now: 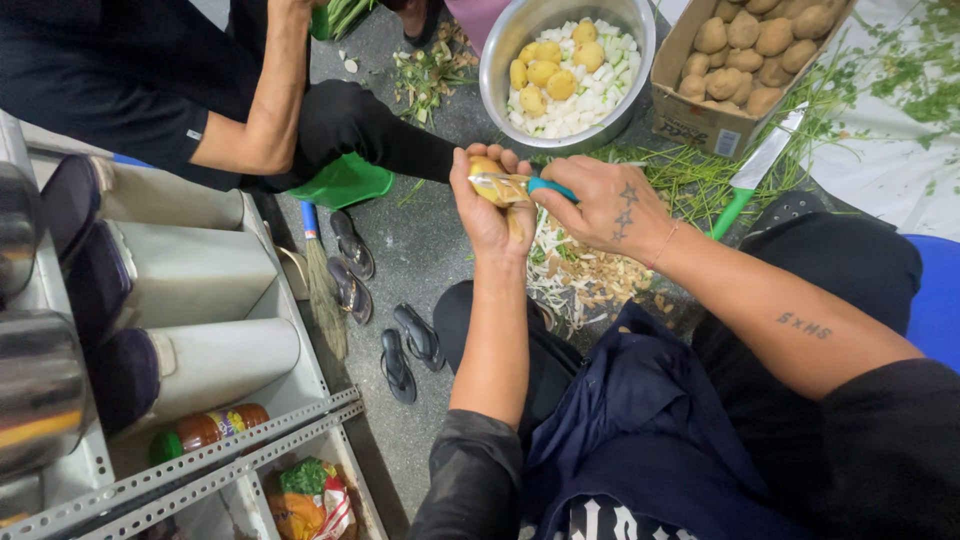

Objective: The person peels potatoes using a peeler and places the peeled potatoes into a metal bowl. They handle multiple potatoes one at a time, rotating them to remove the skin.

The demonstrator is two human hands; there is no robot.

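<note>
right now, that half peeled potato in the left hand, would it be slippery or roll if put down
Probably slippery: the potato shows bare yellow flesh where the peeler has passed, and the left hand cups it closely. It looks rounded, so it may roll on the floor. Likely firm, not fragile.

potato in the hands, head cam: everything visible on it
The potato is small, rounded and yellow-tan, partly peeled, with pale glossy flesh showing. It sits in the left hand, cupped from below with fingers curled over its top, held above a pile of peelings on the floor. The right hand presses a peeler with a teal handle and metal blade across its upper face. Its underside is hidden by the palm.
</note>
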